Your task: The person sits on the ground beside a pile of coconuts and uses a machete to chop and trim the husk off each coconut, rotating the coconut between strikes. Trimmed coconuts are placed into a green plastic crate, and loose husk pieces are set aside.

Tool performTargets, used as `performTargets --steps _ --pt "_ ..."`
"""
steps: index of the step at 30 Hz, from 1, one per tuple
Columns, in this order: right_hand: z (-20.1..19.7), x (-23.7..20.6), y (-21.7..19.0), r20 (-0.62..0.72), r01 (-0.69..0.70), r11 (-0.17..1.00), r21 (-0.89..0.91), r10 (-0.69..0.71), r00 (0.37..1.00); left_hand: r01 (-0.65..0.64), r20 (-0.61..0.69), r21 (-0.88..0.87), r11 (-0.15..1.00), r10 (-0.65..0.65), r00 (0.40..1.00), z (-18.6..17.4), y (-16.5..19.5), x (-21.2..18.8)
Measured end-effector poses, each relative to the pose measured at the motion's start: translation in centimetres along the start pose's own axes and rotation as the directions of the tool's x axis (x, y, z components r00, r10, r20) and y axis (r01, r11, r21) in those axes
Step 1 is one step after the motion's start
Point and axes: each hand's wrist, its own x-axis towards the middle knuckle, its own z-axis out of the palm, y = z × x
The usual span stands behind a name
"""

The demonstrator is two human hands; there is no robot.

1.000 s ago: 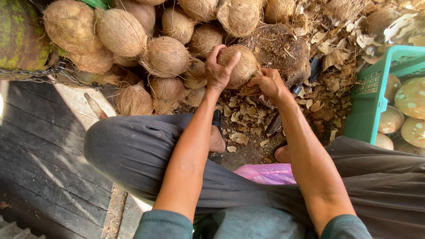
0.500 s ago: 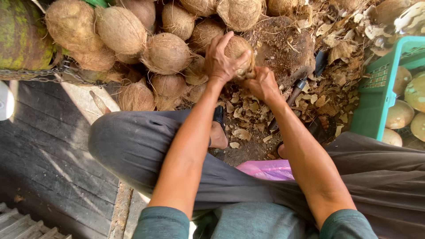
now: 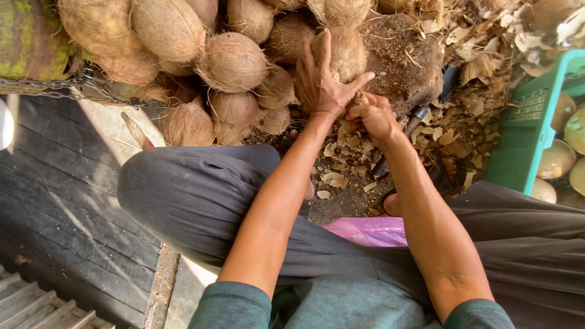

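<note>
Pile of husked brown coconuts (image 3: 183,55) along the top; dry husk scraps (image 3: 481,67) littering the ground at right; green plastic crate (image 3: 527,134) holding pale peeled coconuts (image 3: 557,161); pink plastic sheet (image 3: 372,231) below centre; dark wooden planks (image 3: 55,201) at left.

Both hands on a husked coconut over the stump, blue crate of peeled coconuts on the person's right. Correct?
Not quite: the head view shows the crate is green, not blue. The rest holds: left hand and right hand are both on the husked coconut over the stump, and the crate with peeled coconuts sits on the person's right.
</note>
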Motion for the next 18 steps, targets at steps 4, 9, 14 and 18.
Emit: performTargets --steps 4,9,14,18 --pt "-1.0 -1.9 -3.5 -0.116 -0.253 0.851 -0.460 0.225 0.967 0.119 0.183 -0.126 0.985 -0.095 0.978 -0.3 -0.7 1.2" --pt "-3.3 -4.0 -7.6 -0.145 -0.282 0.588 -0.758 0.270 0.952 0.310 0.342 -0.304 0.901 -0.201 0.918 -0.7 -1.7 3.3" --pt "-4.6 -3.6 -7.7 -0.159 -0.244 0.376 -0.894 0.243 0.957 0.268 0.332 -0.384 0.884 -0.139 0.933 -0.5 -2.4 3.4" --pt "-4.9 -4.7 -8.4 -0.135 -0.231 0.322 -0.918 0.294 0.946 0.312 0.357 -0.420 0.852 -0.161 0.920 0.0 -2.9 3.6"
